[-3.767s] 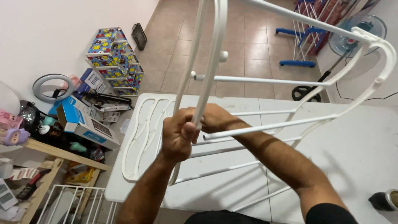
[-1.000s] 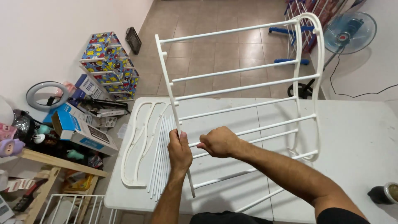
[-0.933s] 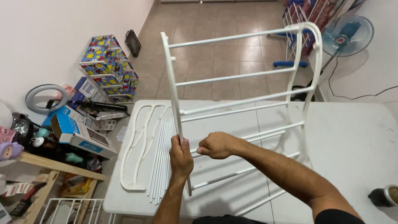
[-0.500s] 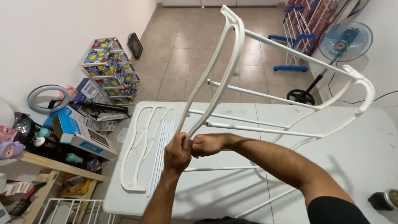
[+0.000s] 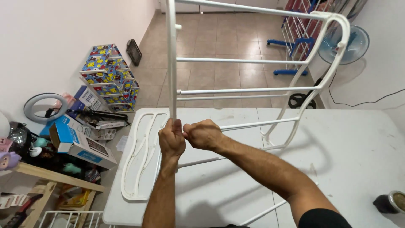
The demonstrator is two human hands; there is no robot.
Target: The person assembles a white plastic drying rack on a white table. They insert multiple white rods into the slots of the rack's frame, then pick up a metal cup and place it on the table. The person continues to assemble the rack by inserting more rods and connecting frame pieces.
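A white drying-rack frame (image 5: 253, 90) with several horizontal rods stands tilted up over a white table (image 5: 346, 160). My left hand (image 5: 171, 139) grips the frame's left upright bar near its lower part. Beside it, my right hand (image 5: 203, 134) is closed around a rod where that rod meets the same bar. The two hands almost touch. A second white curved side frame (image 5: 139, 156) and loose white rods lie flat on the table's left end, just left of my left hand.
A dark cup (image 5: 390, 202) sits at the table's right front. Left of the table, on the floor: a blue box (image 5: 74, 141), a ring light (image 5: 40, 107), a colourful small shelf (image 5: 109, 76). A fan (image 5: 344, 40) and a blue rack (image 5: 297, 38) stand behind.
The frame has swung from leaning to the right to standing nearly upright, closer to me. Both hands stay at the same joint on its left bar.
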